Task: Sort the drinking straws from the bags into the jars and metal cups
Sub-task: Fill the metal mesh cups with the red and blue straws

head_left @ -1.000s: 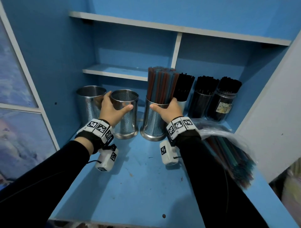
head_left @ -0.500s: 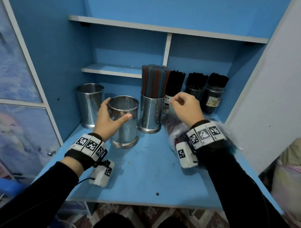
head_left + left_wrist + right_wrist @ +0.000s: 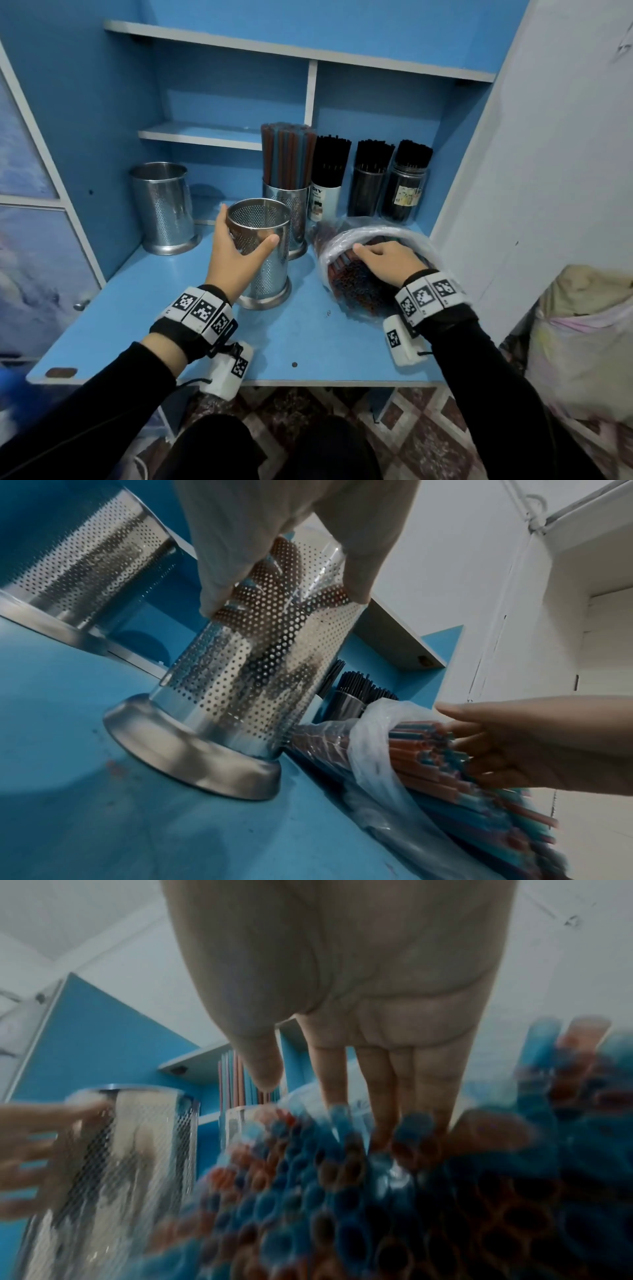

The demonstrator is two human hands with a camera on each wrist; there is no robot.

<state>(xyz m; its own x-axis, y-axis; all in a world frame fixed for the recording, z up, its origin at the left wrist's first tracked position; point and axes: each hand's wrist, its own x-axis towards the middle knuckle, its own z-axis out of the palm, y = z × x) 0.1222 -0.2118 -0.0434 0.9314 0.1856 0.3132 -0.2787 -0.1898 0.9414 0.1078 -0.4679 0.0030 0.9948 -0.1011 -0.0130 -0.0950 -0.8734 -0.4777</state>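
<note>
My left hand (image 3: 246,233) grips an empty perforated metal cup (image 3: 265,270) that stands upright on the blue desk; thumb and fingers wrap its upper wall, as the left wrist view shows around the cup (image 3: 253,669). To its right lies a clear plastic bag (image 3: 342,240) of red and blue straws (image 3: 356,287), its mouth facing me. My right hand (image 3: 373,255) rests on the straw ends with straight fingers, their tips dipping among the straws (image 3: 342,1204). Nothing is pinched.
Behind the held cup stands a metal cup (image 3: 287,209) full of red and blue straws. An empty metal cup (image 3: 164,209) sits at the back left. Three jars of black straws (image 3: 370,185) line the back right. A white panel (image 3: 548,171) closes the right side.
My right hand left the filled cup and came down onto the straws in the bag. My left hand drew the empty cup toward the front of the desk.
</note>
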